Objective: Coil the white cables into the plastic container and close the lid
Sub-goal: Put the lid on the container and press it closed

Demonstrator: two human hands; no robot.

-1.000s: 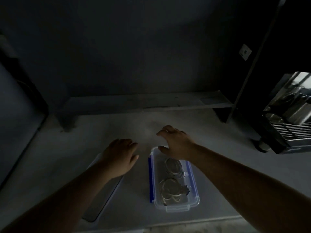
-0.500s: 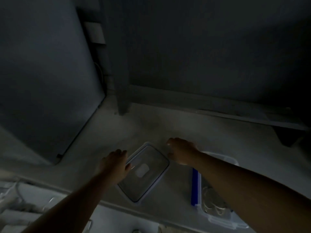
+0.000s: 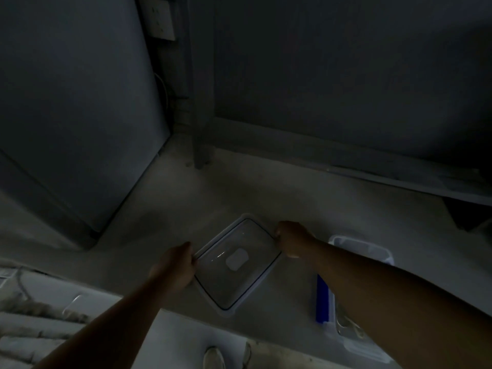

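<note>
Alignment matters now: the clear rectangular plastic lid (image 3: 237,259), on the grey table (image 3: 266,187) left of the clear plastic container (image 3: 359,239) holding coiled white cables (image 3: 348,326), should travel level and settle squarely on the rim. The left hand (image 3: 175,267) and right hand (image 3: 292,238) reach forward, fingers (image 3: 187,249) curled round its opposite edges.

The lid (image 3: 237,262) lies on the counter (image 3: 266,193), left of the container (image 3: 359,243).

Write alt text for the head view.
The left hand and right hand hold a clear rectangular plastic lid by opposite edges at a dim grey counter. The open clear plastic container holding white cables sits right of it.
</note>
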